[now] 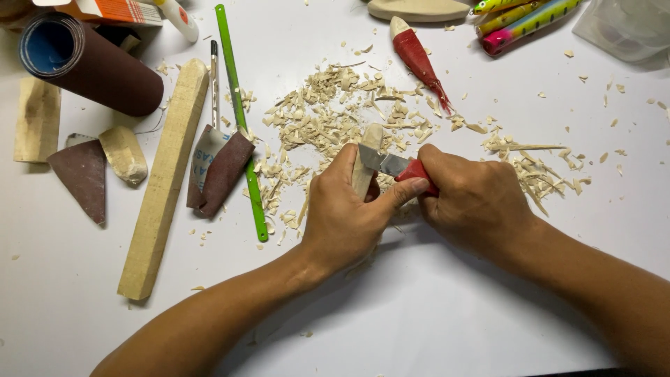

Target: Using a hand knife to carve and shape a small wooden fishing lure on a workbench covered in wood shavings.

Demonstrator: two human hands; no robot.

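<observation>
My left hand (pixel 345 209) grips a small pale wooden piece (pixel 368 146), its rounded tip sticking up past my fingers. My right hand (pixel 474 202) holds a red-handled knife (pixel 412 169); its metal blade (pixel 382 161) lies across the wood. My left thumb presses near the back of the blade. A heap of pale wood shavings (pixel 335 105) spreads over the white table (pixel 433 314) just beyond both hands.
At left lie a long square wooden stick (pixel 164 181), a green saw blade (pixel 241 119), folded sandpaper (pixel 222 171), a sandpaper roll (pixel 87 63) and small wood blocks (pixel 36 119). Farther back are a red carved fish lure (pixel 417 59), painted lures (pixel 523 17) and a clear plastic box (pixel 624 24).
</observation>
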